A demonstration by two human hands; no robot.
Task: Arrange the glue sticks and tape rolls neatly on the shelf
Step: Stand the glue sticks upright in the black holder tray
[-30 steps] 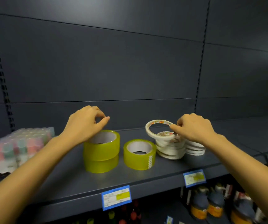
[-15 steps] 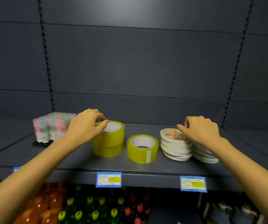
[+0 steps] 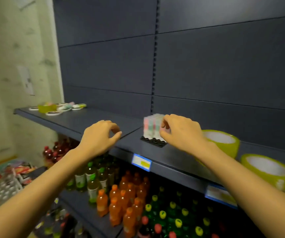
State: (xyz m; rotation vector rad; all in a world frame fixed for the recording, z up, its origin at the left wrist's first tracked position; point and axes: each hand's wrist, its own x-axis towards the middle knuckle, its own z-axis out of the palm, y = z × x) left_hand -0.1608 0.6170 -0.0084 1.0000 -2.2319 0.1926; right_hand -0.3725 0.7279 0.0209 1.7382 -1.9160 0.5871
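A pack of pastel glue sticks (image 3: 151, 127) stands upright on a black tray (image 3: 153, 142) on the dark shelf (image 3: 93, 120). My right hand (image 3: 181, 133) is at the pack's right side, fingertips and thumb pinching its near corner. My left hand (image 3: 100, 136) hovers over the shelf's front edge left of the pack, loosely curled and holding nothing. Right of my right wrist are stacked yellow tape rolls (image 3: 222, 141), partly hidden by the wrist, and a single yellow roll (image 3: 267, 170). A loose heap of small tape rolls (image 3: 57, 108) lies at the shelf's far left end.
Blue price tags (image 3: 141, 162) hang on the shelf's front lip. Drink bottles (image 3: 121, 200) fill the shelf below. A pale wall (image 3: 9, 66) bounds the left side, and mixed goods (image 3: 6, 179) lie low at the left.
The view has swung left. My right hand left the white tape stack and moved to the glue stick pack. My left hand came off the yellow rolls and now hovers left of the pack.
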